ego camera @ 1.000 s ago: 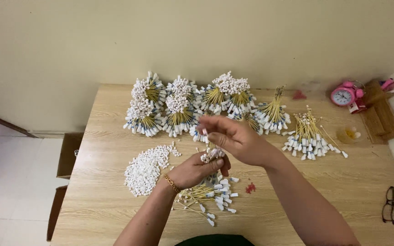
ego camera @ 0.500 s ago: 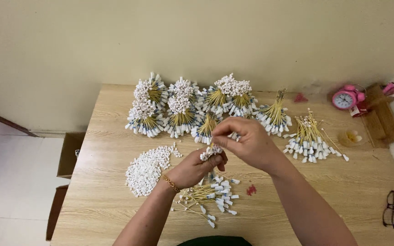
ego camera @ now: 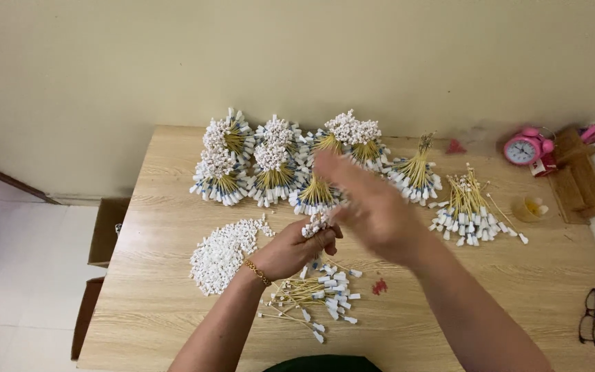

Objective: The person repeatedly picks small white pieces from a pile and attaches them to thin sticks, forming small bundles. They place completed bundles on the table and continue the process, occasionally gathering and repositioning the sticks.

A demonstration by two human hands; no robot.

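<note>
Small bunch of white-capped yellow sticks [ego camera: 317,224] clenched upright in the left hand [ego camera: 290,249], near the middle of the table [ego camera: 153,207], caps up, stems hidden in the fist. Gold bracelet [ego camera: 258,272] at that wrist, forearm rising from the near edge.

Changed within the last second: right hand [ego camera: 370,207] first reaching toward the far bundles, then cupped close over the bunch, now smeared by motion blur just right of and above it, fingers spread loosely. Cannot tell whether holding anything; blur hides the fingertips. Judged as one more pass of feeding or wrapping at the bunch, the bunch itself staying where it was, so the work reads as mid-cycle rather than finished.

Just below the left hand, toward the near edge: loose capped sticks [ego camera: 315,300] scattered flat. Left of the wrist: heap of loose white caps [ego camera: 223,253]. Small red bit [ego camera: 379,286] right of the loose sticks.

Along the far edge: a row of finished tied bundles [ego camera: 270,165], fanned out, white heads outward. Right of them a smaller bundle [ego camera: 416,172], then an untied spread of capped sticks [ego camera: 468,213].

Toward the far right corner: pink alarm clock [ego camera: 526,147], small clear cup [ego camera: 530,208], wooden tray [ego camera: 580,180]. Near the right edge: black spectacles [ego camera: 592,317]. Cardboard box [ego camera: 107,231] on the floor beyond the left edge.
</note>
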